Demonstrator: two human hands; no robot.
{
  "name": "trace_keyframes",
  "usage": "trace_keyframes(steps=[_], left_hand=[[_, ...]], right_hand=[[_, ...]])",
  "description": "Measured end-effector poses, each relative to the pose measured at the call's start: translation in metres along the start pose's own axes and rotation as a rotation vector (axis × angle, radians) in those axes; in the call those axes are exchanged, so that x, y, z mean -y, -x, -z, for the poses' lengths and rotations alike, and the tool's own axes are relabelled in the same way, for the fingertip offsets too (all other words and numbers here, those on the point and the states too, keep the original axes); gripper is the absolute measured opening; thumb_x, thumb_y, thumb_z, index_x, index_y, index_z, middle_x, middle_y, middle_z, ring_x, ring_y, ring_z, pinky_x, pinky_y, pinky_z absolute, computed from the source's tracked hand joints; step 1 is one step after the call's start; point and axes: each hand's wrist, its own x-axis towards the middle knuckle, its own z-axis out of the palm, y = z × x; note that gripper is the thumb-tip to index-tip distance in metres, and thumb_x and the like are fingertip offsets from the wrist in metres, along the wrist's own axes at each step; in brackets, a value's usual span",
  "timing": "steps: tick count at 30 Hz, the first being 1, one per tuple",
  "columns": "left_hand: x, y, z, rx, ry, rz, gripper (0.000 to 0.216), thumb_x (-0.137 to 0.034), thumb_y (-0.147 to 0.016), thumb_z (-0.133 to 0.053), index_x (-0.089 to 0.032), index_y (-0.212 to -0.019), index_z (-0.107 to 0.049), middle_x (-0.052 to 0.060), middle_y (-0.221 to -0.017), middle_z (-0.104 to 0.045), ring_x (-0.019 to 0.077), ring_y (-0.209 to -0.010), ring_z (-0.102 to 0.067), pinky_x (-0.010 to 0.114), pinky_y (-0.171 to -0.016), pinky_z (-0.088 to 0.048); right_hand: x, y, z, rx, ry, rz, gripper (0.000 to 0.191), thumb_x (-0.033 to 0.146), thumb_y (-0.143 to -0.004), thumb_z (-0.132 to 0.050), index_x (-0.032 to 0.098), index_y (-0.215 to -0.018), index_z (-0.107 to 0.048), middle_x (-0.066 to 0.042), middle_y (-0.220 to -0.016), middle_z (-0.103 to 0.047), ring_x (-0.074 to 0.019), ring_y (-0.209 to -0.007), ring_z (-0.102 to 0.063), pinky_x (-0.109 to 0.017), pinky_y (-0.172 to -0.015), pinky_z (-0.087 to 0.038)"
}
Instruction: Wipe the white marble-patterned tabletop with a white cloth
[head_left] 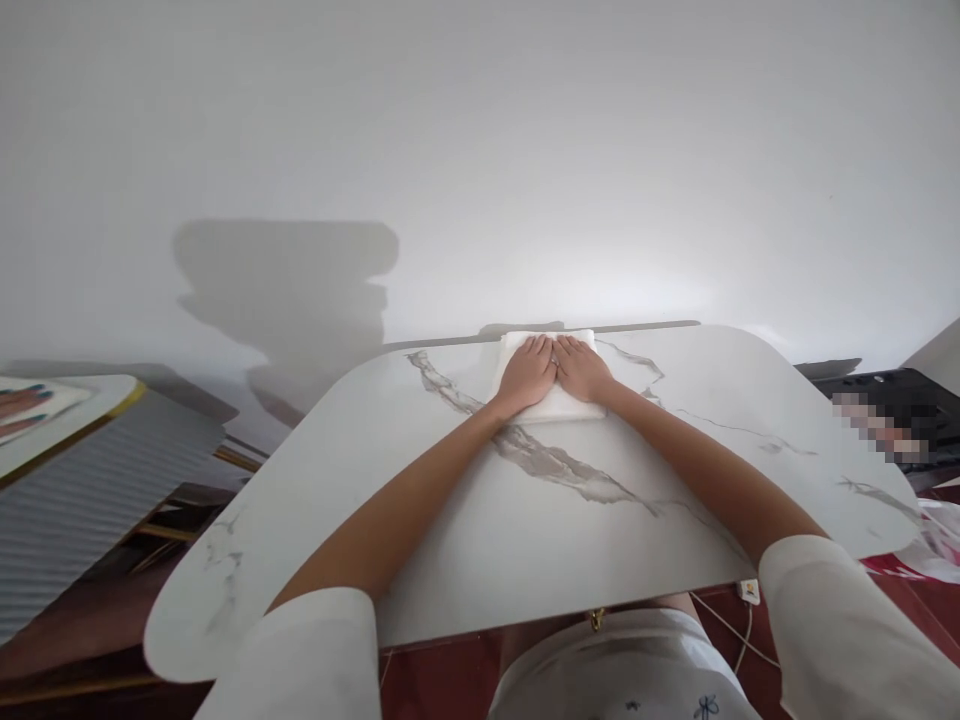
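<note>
A folded white cloth [556, 408] lies flat near the far edge of a white marble-patterned table [465, 560]. Both hands rest on top of it, side by side, and cover much of its middle. My left hand [529, 374] is flat with its fingers stretched forward. Beside it, touching or nearly touching at the thumbs, my right hand [582, 370] is also laid flat, fingers pointing forward and inward. Neither hand grasps anything. Whether the white piece is a towel or another fabric, I cannot tell.
A pale wall [480, 160] rises behind the table. At left, another person's hand [22, 402] rests on a second gold-edged table [120, 392]. To the right are a black tray-like object [847, 385], partly pixelated, and a plastic bag [937, 540]. A white cable [742, 650] runs across the red floor.
</note>
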Motion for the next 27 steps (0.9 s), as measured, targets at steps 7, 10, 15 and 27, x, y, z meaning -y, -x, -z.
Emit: trace_keyframes(steps=[7,10,15,27], left_hand=[[0.026,-0.03,-0.013,-0.005,-0.018,0.033,0.048,-0.018,-0.09,-0.027,-0.003,-0.132,-0.043,0.015,-0.141,-0.044,0.0217,-0.134,-0.034,0.037,-0.114,-0.021],[0.031,-0.038,-0.015,-0.018,-0.011,0.059,0.044,-0.016,-0.09,-0.027,-0.008,-0.128,-0.048,0.013,-0.137,-0.049,0.0213,-0.129,-0.04,0.037,-0.112,-0.026],[0.032,-0.042,-0.018,-0.023,-0.001,0.115,0.042,-0.017,-0.09,-0.029,-0.013,-0.126,-0.049,0.011,-0.134,-0.052,0.0212,-0.128,-0.042,0.039,-0.11,-0.029],[-0.012,-0.065,-0.027,0.009,0.006,0.036,0.046,-0.018,-0.089,-0.028,-0.008,-0.131,-0.044,0.014,-0.139,-0.046,0.0228,-0.13,-0.039,0.041,-0.11,-0.026]], right_hand=[[-0.015,-0.039,-0.014,-0.015,-0.022,-0.013,0.049,0.017,-0.091,-0.03,-0.002,-0.135,-0.041,-0.019,-0.14,-0.044,-0.0281,-0.13,-0.037,-0.039,-0.106,-0.025],[-0.017,-0.051,-0.016,-0.011,-0.04,-0.018,0.045,0.016,-0.091,-0.03,0.001,-0.13,-0.047,-0.018,-0.131,-0.054,-0.0273,-0.123,-0.044,-0.038,-0.103,-0.028],[-0.018,-0.055,-0.018,-0.019,-0.04,-0.012,0.045,0.017,-0.092,-0.03,0.002,-0.131,-0.046,-0.017,-0.131,-0.054,-0.0274,-0.123,-0.043,-0.037,-0.103,-0.026],[-0.066,-0.024,-0.01,-0.052,-0.065,-0.022,0.048,0.018,-0.091,-0.029,0.0,-0.133,-0.044,-0.019,-0.138,-0.047,-0.0279,-0.128,-0.04,-0.04,-0.105,-0.026]])
